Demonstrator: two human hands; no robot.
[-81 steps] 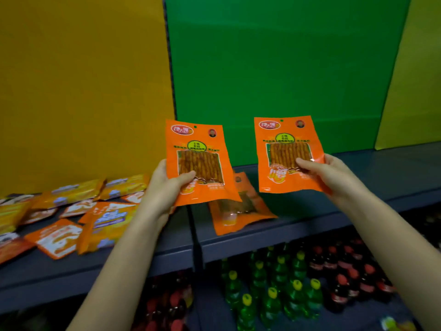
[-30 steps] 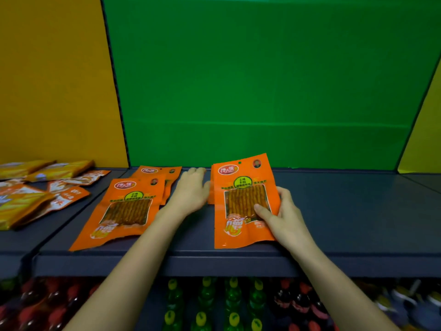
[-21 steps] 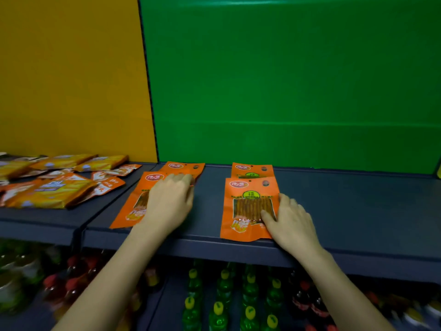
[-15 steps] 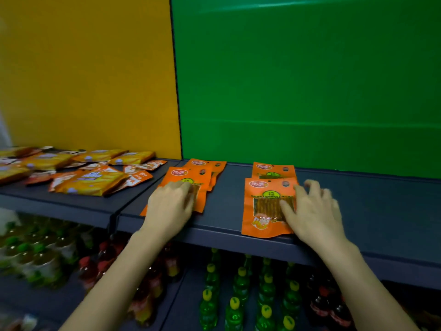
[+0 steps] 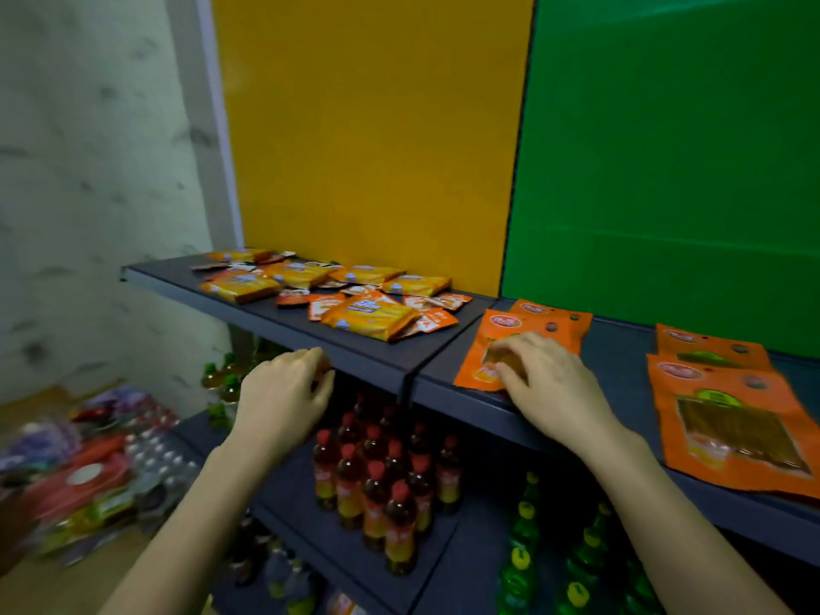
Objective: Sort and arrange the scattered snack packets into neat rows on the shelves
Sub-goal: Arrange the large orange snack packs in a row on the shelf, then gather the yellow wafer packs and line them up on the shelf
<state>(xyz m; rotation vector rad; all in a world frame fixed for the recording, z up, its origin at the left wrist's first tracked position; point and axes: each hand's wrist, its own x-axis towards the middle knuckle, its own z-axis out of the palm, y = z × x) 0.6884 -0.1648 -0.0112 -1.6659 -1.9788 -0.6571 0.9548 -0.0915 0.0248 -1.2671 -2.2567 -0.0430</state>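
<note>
Dark shelf point(image 5: 621, 366) holds orange packets point(image 5: 727, 419); right hand point(image 5: 554, 388) rests on one, left hand point(image 5: 284, 397) loosely curled, empty.

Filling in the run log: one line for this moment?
left hand: empty, at shelf edge | right hand: rests on orange packet | scattered packets: unsorted

The right hand point(image 5: 550, 388) hides the packet's point(image 5: 477, 364) middle; pinching or pressing, unclear. The left hand point(image 5: 284, 392) curls its fingertips from sight. Left of it, floor goods point(image 5: 80, 472) blur. Right, a second packet point(image 5: 732, 428) is cropped.
</note>
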